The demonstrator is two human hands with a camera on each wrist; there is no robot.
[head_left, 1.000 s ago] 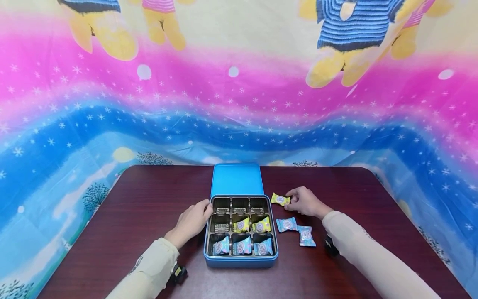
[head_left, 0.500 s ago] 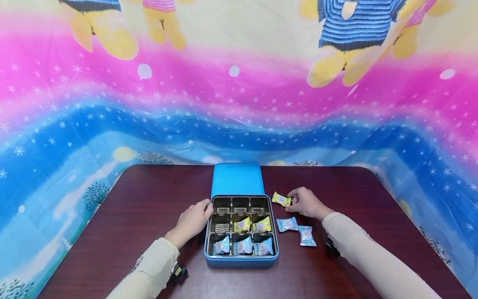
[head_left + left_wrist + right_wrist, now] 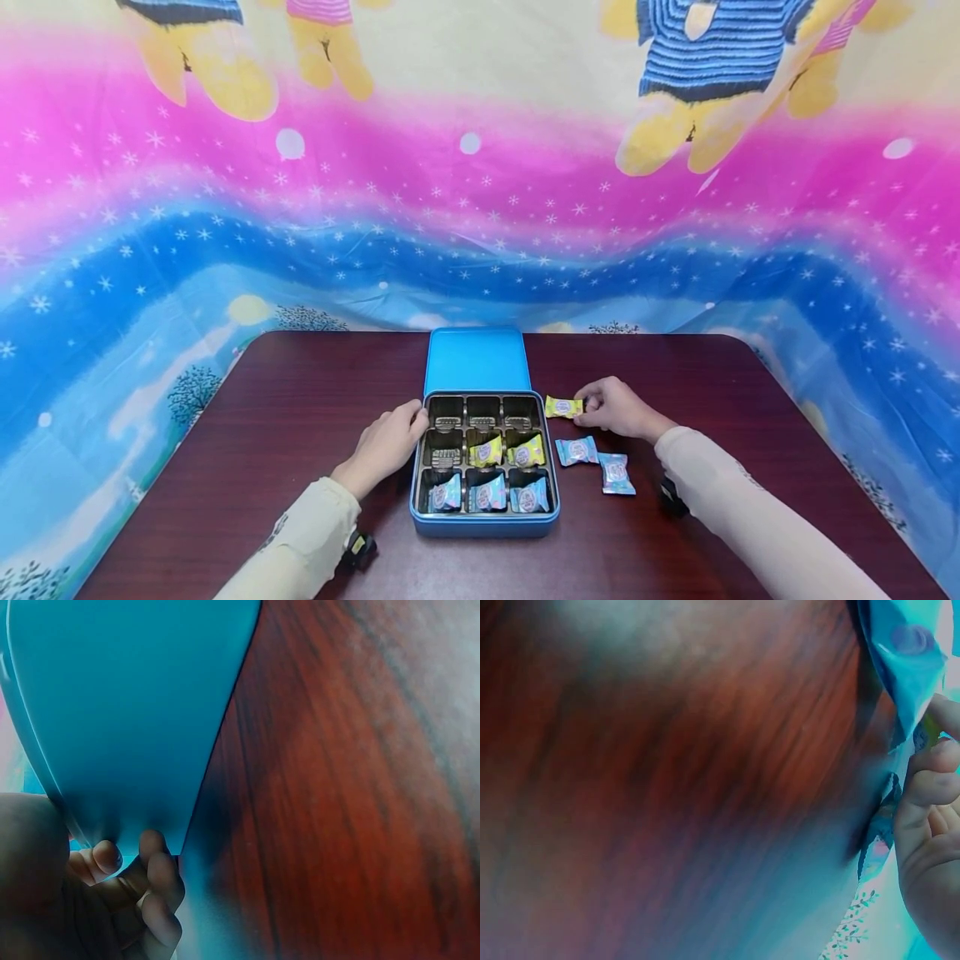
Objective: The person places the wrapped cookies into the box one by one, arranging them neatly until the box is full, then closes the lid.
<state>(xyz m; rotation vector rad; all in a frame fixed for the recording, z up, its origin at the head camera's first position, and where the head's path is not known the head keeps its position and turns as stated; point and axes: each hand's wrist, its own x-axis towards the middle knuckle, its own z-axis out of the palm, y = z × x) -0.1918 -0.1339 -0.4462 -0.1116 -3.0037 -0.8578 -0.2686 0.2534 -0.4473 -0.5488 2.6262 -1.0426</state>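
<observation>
A blue tin (image 3: 483,527) holds a dark tray of square compartments. Blue wrapped candies (image 3: 487,493) fill the nearest row; two yellow ones (image 3: 486,452) sit in the middle and right compartments of the middle row. The left hand (image 3: 386,442) holds the tin's left side near the far corner; its curled fingers (image 3: 161,881) show by the tin's wall in the left wrist view. Right of the tin, the right hand (image 3: 618,410) pinches one end of a yellow wrapped candy (image 3: 562,407). That candy is mostly hidden in the right wrist view.
Two more blue candies, one nearer the tin (image 3: 577,451) and one farther right (image 3: 617,473), lie on the dark red-brown table (image 3: 315,392). Behind the tin is its blue lid (image 3: 477,360). A printed cloth (image 3: 480,208) hangs around the table's back and sides.
The yellow candy in the right hand tilted, then levelled again and came slightly nearer the person. The left hand and the tin keep their place.
</observation>
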